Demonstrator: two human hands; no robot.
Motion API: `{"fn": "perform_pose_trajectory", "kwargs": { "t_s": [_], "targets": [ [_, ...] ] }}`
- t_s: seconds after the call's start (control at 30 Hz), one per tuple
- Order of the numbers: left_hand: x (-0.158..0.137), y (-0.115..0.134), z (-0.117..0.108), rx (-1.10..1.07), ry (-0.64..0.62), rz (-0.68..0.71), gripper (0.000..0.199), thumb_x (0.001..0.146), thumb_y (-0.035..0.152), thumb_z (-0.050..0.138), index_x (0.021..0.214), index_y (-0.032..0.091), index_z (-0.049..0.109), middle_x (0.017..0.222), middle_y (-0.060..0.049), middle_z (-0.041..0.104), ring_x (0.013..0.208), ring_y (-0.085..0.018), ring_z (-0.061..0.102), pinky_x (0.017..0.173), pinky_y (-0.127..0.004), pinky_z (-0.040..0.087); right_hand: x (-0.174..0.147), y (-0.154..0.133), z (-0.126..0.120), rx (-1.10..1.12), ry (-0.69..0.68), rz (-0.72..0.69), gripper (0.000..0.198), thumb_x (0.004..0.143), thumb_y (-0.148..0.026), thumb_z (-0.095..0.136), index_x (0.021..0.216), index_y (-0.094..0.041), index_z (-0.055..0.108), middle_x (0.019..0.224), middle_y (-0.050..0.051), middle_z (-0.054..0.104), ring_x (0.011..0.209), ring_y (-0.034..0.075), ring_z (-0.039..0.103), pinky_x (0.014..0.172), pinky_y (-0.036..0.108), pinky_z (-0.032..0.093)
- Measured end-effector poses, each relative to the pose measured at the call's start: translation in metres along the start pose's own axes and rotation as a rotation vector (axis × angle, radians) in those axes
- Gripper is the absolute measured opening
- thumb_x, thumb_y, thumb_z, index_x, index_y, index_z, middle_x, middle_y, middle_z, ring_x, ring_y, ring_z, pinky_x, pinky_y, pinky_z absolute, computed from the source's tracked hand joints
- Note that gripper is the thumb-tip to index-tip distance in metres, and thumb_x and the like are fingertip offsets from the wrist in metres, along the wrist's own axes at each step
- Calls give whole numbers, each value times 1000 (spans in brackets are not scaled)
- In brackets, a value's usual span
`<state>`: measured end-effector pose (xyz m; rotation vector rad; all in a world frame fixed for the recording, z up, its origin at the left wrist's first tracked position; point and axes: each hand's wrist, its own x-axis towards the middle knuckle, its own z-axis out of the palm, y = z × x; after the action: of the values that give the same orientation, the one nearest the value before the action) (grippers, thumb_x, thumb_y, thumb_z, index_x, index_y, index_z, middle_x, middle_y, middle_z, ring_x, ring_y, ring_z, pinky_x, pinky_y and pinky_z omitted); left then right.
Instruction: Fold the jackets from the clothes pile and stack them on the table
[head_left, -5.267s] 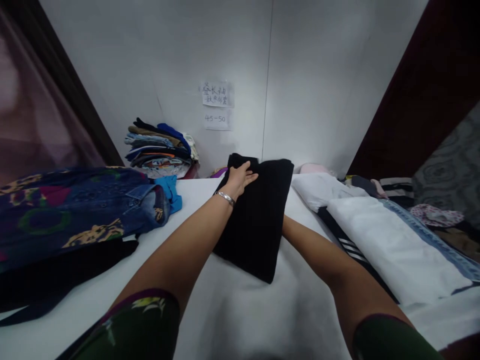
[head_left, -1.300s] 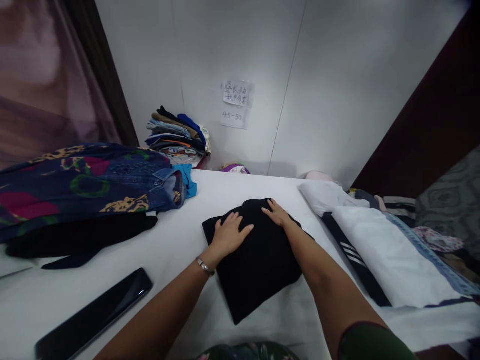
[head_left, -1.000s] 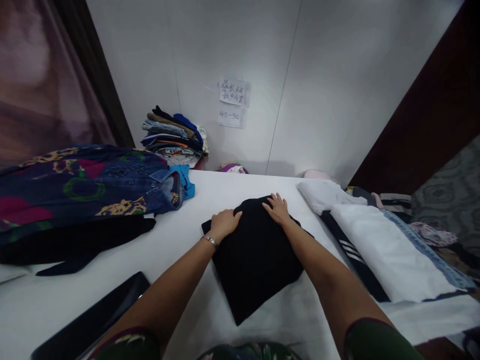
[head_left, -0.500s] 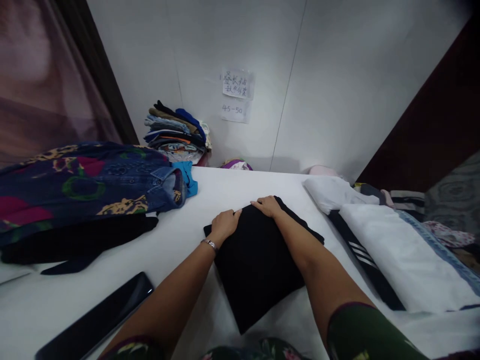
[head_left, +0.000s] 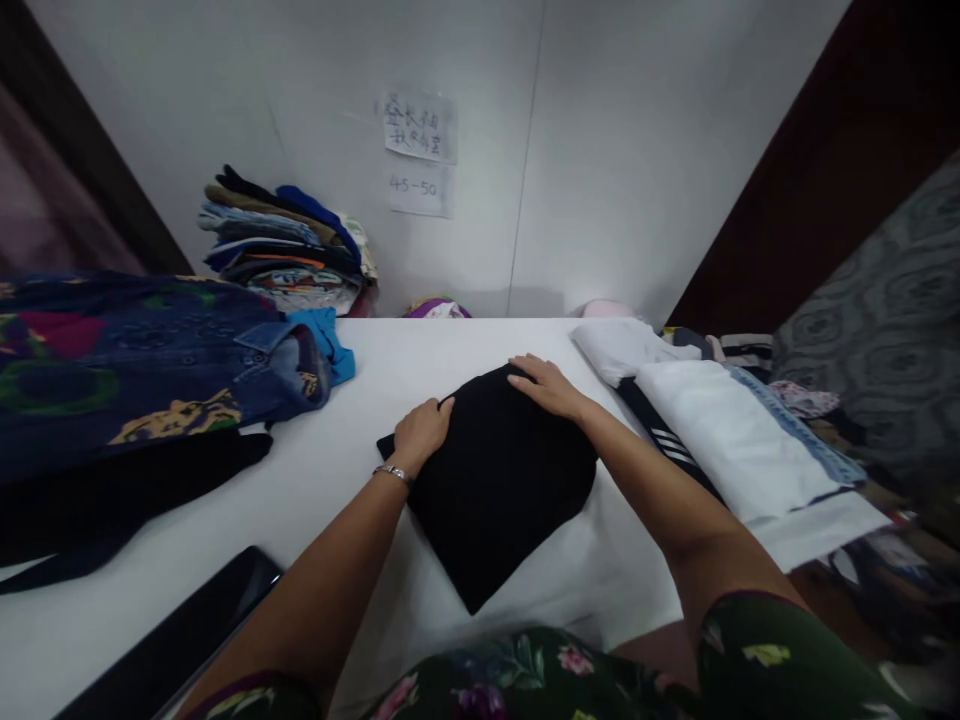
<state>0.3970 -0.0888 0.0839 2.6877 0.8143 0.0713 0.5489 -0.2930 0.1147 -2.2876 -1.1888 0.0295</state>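
Note:
A black garment [head_left: 495, 480], folded into a rough square, lies slantwise on the white table with one corner toward me. My left hand [head_left: 421, 432], with a metal bracelet at the wrist, is closed on its left edge, thumb on top and fingers curled. At the far corner my right hand [head_left: 549, 385] holds the top edge, thumb apart from the fingers; its fingertips are partly hidden by the cloth's edge. The right side of the garment runs under my right forearm and looks rounded there. What kind of garment it is cannot be made out.
To the left lie a patterned denim shirt [head_left: 187, 350], black clothing [head_left: 135, 480] and a dark phone-like slab [head_left: 180, 630]. A clothes stack [head_left: 289, 245] stands by the wall. Folded white clothing [head_left: 727, 430] lies right. Handwritten papers [head_left: 420, 150] hang on the wall.
My view has turned to the right. My right hand has shifted along the garment's far edge, its thumb now spread from the fingers. The garment's right edge has become rounder; my left hand keeps its hold.

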Motion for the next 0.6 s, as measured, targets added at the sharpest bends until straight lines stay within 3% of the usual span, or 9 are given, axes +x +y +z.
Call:
{"fn": "perform_pose_trajectory", "kwargs": {
  "t_s": [0.1,0.2,0.3,0.47,0.6],
  "targets": [
    [3,-1,-1,-1,-2,2,62,92,57,18,106,16,63,110,-19,67,102,-34,63,83,-45,47,-50,21,-4,-54,5,55,57,90,-61,43,139,-33,46,150,1,37,144,26,19,116,53,5],
    [4,0,-1,-1,-10,-1,63,91,58,19,106,16,64,110,-19,67,102,-35,63,83,-46,47,-79,49,9,38,-47,214,54,91,-55,45,139,-30,47,147,2,42,140,23,30,117,47,15],
    [4,1,-1,-13,-6,-10,62,91,57,20,107,16,63,113,-20,66,105,-36,61,85,-47,46,-86,67,21,208,8,274,52,90,-51,47,137,-27,49,144,1,47,135,18,39,115,37,25],
    [4,0,-5,-115,15,-11,60,90,58,24,106,16,64,115,-18,66,106,-35,60,87,-47,46,-90,72,22,348,199,415,50,91,-54,42,128,-24,59,137,1,54,131,18,45,114,35,29],
    [-2,-12,-14,-352,240,39,45,89,47,36,106,18,65,116,-12,66,105,-25,60,93,-36,46,-118,73,20,349,325,507,59,92,-58,36,134,-19,53,143,6,47,135,21,40,115,40,26]
  ]
}}
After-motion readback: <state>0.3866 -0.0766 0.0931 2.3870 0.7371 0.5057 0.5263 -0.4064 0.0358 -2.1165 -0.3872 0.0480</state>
